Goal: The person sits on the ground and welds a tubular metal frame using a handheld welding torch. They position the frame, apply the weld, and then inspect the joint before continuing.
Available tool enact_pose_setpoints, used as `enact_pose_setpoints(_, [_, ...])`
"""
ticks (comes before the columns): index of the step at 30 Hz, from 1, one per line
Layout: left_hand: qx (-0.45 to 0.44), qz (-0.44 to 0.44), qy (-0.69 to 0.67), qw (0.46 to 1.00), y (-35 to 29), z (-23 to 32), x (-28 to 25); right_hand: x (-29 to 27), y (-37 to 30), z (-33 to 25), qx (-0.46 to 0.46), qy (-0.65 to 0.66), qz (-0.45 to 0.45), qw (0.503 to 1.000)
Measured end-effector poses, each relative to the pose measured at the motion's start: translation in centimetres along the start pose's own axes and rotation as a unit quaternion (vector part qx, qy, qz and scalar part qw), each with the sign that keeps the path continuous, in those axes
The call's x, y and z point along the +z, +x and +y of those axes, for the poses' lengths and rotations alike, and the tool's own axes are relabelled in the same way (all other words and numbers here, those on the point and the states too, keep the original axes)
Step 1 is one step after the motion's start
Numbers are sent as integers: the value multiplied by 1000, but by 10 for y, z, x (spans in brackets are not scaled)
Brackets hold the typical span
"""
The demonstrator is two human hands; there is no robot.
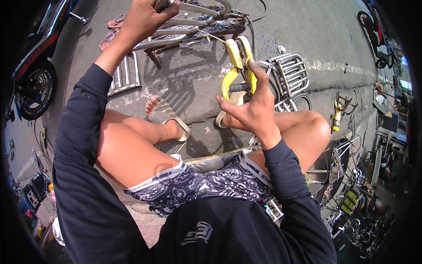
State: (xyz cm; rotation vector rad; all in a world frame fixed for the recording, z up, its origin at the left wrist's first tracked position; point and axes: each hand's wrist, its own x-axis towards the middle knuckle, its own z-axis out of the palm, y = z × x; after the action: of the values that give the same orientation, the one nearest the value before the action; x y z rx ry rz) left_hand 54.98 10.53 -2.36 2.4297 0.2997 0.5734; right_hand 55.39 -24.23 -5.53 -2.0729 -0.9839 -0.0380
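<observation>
My right hand holds a yellow welding electrode holder, with thumb and forefinger spread on either side of it. A grey spring or wrapped band crosses between its two yellow arms. From its jaws a thin welding rod reaches left to a frame of shiny bent metal tubes. Beside that frame's upper left, my left hand is closed on something dark, partly cut off by the top edge; I cannot make out what it is. The tubes rest on a dark, scorched-looking support.
A slatted metal rack lies right of the holder, near cables. More metal bars stand below my left wrist. A motorcycle is parked at left, another far right. Tube parts and a yellow tube-shaped package are at right.
</observation>
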Motion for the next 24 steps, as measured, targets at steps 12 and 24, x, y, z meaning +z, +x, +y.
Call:
enact_pose_setpoints(12, [-2,-13,12,1000,-5,11,-3,-5,-1,3,-8,-12,-2,1000])
enact_pose_setpoints(24, [-30,-20,39,999,-7,12,-4,-8,6,-1,26,-16,-15,999])
